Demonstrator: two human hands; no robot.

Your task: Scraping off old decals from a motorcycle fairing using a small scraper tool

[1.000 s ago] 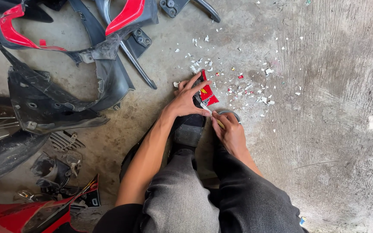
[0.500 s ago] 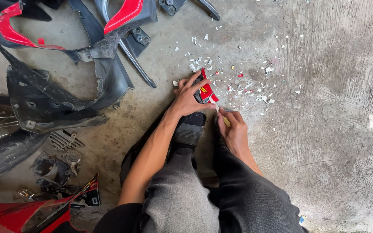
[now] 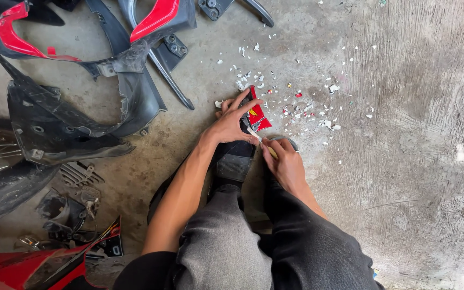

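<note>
Two hands are working over one small red panel piece (image 3: 257, 114), which is lying on the concrete floor (image 3: 404, 161) just ahead of the person's feet. The left hand (image 3: 232, 122) is pressing down on the piece, fingers spread across its near end and gripping it. The right hand (image 3: 284, 161) is closed around one thin tool (image 3: 255, 134), its pale tip touching the piece's lower edge; what kind of tool it is cannot be told. One scatter of white and red chips (image 3: 302, 104), too many to count, is lying around and beyond the piece. To the left, at least two red-and-black body panels (image 3: 81, 53) and one black panel (image 3: 55, 129) are lying well apart from the hands. Compared with a second ago, the right hand is sitting closer to the piece, with the tool tip now at its edge, while the left hand is holding the same grip. The piece's long axis is running from the near right up to the far left, its narrow end pointing away from the person.
</note>
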